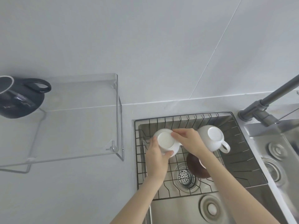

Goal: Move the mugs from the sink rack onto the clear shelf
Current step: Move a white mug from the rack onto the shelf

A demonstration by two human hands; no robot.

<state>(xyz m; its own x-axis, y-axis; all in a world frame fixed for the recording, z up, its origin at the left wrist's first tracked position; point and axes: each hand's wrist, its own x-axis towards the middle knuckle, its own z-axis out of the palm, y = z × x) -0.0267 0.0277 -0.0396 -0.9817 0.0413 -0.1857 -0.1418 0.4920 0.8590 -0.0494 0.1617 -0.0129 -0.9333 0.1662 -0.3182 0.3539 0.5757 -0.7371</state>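
- Mugs: four in view, three in the rack [242,143] at lower right and one on the shelf [77,113] at left.
- Left white mug [165,140] sits upside down at the rack's left side, base facing up, with both hands on it.
- Left hand [157,152] wraps the mug's near side, thumb pressed on the lower rim and fingers curled around the wall.
- Right hand [187,139] reaches across from the right, fingertips pinching the mug's upper right edge.
- Right white mug [212,137] is also upside down, just right of the right hand, its handle pointing toward lower right.
- Brown mug [195,165] lies under the right forearm, partly hidden; I cannot tell which way it faces.
- Dark mug [17,97] stands on the shelf's far left end, at the frame's left edge, handle toward the right.
- One grey tap [267,101] rises at upper right.
- Drains: three round ones show in the steel basins.
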